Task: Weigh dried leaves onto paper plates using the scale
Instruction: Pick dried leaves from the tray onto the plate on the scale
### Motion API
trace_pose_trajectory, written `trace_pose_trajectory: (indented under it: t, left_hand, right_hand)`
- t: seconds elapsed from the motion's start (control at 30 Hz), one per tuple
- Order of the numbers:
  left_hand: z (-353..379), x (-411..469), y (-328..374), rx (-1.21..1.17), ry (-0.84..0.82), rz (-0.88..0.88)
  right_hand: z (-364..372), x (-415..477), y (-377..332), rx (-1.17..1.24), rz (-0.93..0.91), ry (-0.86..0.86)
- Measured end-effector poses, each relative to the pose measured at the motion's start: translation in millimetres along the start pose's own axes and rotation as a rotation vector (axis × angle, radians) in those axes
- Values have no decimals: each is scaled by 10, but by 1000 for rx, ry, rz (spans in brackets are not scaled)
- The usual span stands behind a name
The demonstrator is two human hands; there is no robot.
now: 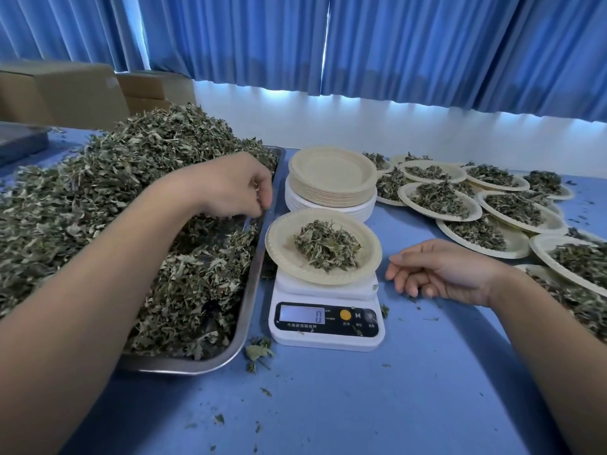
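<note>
Left hand (230,185): poised over the right rim of the metal tray (184,367), fingers curled downward and bunched as for a pinch. Whether they hold any leaves cannot be told. Right hand (440,274): resting on the bench (361,405) just beside the scale (328,336), fingers loosely curled, holding nothing.

The tray, heaped with dried leaves (131,178), fills the left side of the bench. The scale stands at mid-bench and carries one paper plate (279,244) with a small mound of leaves (325,246) at its centre. The display (302,314) shows a 0; any other digits are washed out. A stack of empty plates (331,178) sits behind the scale, and the filled plates (440,198) overlap one another towards the right edge.

The step in hand appears to be topping up the portion. It is best done in small pinches dropped on the middle of the mound, so that nothing slides off the rim. The resting hand should stay clear of the scale's platform, and the reading should settle before more is added.
</note>
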State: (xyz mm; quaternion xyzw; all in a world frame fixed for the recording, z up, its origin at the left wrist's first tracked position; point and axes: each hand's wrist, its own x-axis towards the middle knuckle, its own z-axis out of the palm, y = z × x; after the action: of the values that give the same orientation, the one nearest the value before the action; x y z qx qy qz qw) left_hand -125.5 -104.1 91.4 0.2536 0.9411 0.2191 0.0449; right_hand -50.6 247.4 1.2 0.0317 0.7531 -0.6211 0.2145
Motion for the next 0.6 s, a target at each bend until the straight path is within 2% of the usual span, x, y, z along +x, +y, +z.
trace_pose_trajectory:
  t: [0.13, 0.23, 0.43, 0.6]
  left_hand:
    - [-5, -20, -209, 203, -248, -191]
    - [98, 36, -317, 288, -352, -230]
    - [231, 95, -388, 188, -429, -278]
    - [217, 104, -358, 129, -375, -223]
  right_hand:
    - [7, 3, 5, 1, -5, 16]
    - [18, 5, -1, 9, -9, 30]
    - [27, -6, -4, 9, -7, 33]
    - [44, -15, -11, -4, -15, 48]
